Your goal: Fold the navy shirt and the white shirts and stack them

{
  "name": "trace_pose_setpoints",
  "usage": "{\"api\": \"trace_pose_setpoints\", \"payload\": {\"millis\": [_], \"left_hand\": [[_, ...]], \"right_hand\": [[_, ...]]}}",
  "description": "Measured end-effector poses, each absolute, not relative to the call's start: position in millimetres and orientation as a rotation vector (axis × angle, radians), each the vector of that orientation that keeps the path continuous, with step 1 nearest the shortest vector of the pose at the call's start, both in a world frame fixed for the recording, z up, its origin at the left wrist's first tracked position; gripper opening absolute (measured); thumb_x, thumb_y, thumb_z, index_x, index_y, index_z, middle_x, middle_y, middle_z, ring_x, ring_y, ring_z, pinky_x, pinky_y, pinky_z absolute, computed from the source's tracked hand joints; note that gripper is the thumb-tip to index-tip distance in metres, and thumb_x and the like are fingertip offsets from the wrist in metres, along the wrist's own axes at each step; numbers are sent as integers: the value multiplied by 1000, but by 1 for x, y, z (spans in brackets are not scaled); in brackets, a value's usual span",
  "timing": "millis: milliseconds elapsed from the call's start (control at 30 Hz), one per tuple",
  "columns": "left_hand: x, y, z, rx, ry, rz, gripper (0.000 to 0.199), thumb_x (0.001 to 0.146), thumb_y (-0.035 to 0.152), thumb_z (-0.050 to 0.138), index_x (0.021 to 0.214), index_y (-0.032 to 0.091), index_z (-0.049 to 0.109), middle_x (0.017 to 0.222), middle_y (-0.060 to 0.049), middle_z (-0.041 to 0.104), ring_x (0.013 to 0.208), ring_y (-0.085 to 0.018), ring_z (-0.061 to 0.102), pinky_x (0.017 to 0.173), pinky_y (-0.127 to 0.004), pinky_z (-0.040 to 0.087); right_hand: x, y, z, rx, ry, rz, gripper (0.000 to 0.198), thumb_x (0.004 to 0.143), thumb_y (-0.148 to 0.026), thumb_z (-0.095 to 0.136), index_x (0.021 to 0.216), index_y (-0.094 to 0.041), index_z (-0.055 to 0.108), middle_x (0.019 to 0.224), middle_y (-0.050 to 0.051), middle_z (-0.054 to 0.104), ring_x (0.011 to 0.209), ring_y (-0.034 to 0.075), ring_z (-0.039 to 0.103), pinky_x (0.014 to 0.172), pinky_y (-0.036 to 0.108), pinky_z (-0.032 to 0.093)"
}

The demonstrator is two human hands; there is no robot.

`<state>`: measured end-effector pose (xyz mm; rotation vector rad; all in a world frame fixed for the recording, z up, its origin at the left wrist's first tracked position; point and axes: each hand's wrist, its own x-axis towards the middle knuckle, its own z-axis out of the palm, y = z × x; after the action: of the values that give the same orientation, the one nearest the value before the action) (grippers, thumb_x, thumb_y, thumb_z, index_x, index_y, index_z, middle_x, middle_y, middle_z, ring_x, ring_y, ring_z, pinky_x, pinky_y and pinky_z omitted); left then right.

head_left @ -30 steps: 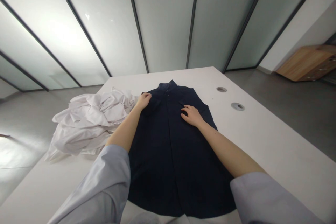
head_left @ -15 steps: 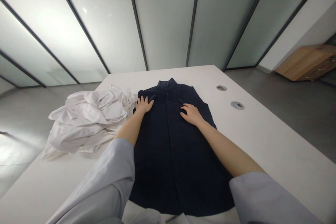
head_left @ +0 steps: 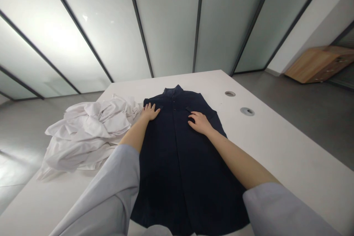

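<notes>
A dark navy shirt (head_left: 178, 162) lies front side up, its stand collar (head_left: 173, 90) pointing to the far end and its front placket running down the middle. My left hand (head_left: 150, 112) rests flat on the upper left chest of the shirt, fingers spread, beside a pocket flap (head_left: 159, 107). On the other side of the placket, my right hand (head_left: 199, 122) lies on the chest just below a second flap (head_left: 188, 109). Its fingers are slightly bent, with the thumb apart. The shirt's sleeves cannot be made out.
A crumpled heap of white cloth (head_left: 91, 132) lies left of the shirt on the white table (head_left: 271, 147). Two round cable grommets, a far one (head_left: 230, 93) and a near one (head_left: 247, 111), sit in the tabletop at right. Frosted glass panels (head_left: 168, 22) and a wooden cabinet (head_left: 312, 64) stand beyond.
The camera view has shifted slightly. Both hands stay at about the same places on the shirt, and the shirt and white cloth lie as before.
</notes>
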<state>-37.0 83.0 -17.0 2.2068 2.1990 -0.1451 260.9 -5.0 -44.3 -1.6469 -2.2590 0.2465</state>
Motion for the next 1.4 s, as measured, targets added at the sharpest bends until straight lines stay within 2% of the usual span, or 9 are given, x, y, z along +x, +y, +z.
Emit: {"api": "trace_pose_setpoints", "payload": {"millis": [100,233,500,633,767,933,1033,1233,1400], "left_hand": [[-39,79,-27,2156,2178,-174,78,92,64,13,155,19,20,162,-11,14,147,-32,16,115,-48,22],[-37,72,-25,2145,2187,-192,78,91,65,15,154,19,23,161,-13,16,146,-34,18,114,-50,24],[-26,71,-9,2116,2305,-60,77,89,67,22,137,13,49,142,-22,47,126,-38,48,99,-52,41],[-28,81,-20,2204,2289,5,75,91,63,20,147,16,38,153,-17,35,140,-35,31,110,-52,29],[-33,88,-29,2134,2229,-20,77,91,64,18,151,17,30,160,-13,22,146,-32,20,114,-51,24],[-26,72,-22,2268,2331,189,65,92,54,27,138,12,47,147,-19,43,135,-33,38,109,-47,32],[-18,51,-19,2264,2315,127,61,92,52,27,131,14,54,140,-18,51,130,-34,44,105,-48,36],[-13,20,-28,2143,2229,-85,77,90,65,20,151,20,31,159,-14,24,144,-37,21,112,-58,23],[-16,25,-33,2167,2237,-95,82,89,69,17,154,20,24,160,-15,19,146,-39,16,112,-62,19]], "right_hand": [[260,-6,-43,-1659,-2261,250,38,91,-35,50,123,-19,63,143,12,49,131,28,43,107,44,35],[259,-8,-41,-1677,-2281,246,40,90,-35,50,125,-19,62,144,12,48,133,28,41,108,43,34],[255,-15,-41,-1707,-2311,176,45,92,-35,43,130,-17,58,145,13,48,133,27,41,108,42,33],[253,-17,-40,-1743,-2310,129,51,92,-37,42,137,-15,52,150,14,41,138,27,36,112,41,28],[250,-17,-40,-1900,-2256,77,68,92,-49,39,149,-12,36,160,15,21,146,33,15,117,48,14],[248,-13,-40,-2030,-2263,181,78,93,-62,24,152,-12,28,160,16,20,147,33,12,117,49,8],[248,-12,-40,-2042,-2282,202,80,92,-64,21,153,-13,27,160,16,21,147,33,14,117,49,8],[247,-11,-42,-2048,-2275,226,80,92,-65,21,153,-13,25,160,17,19,147,35,12,117,53,7],[251,-2,-45,-2017,-2281,230,83,91,-69,22,153,-15,26,160,16,19,146,35,13,116,55,9]]}}
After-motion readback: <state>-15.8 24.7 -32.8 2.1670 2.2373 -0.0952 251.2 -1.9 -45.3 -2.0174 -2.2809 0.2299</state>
